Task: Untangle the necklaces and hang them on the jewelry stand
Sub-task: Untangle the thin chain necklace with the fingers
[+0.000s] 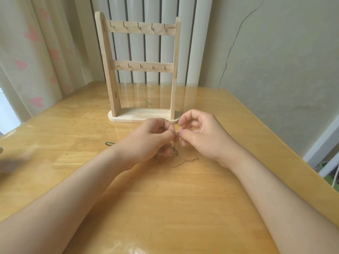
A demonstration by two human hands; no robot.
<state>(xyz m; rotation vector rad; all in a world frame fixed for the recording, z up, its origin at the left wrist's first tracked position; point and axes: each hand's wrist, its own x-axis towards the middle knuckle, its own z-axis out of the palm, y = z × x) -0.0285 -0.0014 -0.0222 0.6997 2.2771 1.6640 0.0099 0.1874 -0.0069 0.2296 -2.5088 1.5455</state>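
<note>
Necklaces (194, 159): fine tangled chain. Pinched between left hand (146, 140) and right hand (203, 136), fingertips meeting just before the jewelry stand (108, 66) base; slack trails away from the stand.

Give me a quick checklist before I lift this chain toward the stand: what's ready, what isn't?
1. Grip: left hand and right hand both pinch the chain at one spot: ok.
2. Knot cleared between the fingertips: cannot tell, too small.
3. Slack trails on the table between the hands: ok.
4. Jewelry stand upright, just behind the hands: ok.
5. Hooks bare on both bars: ok.
6. Green loop by the left wrist, necklace or not: cannot tell.
</note>
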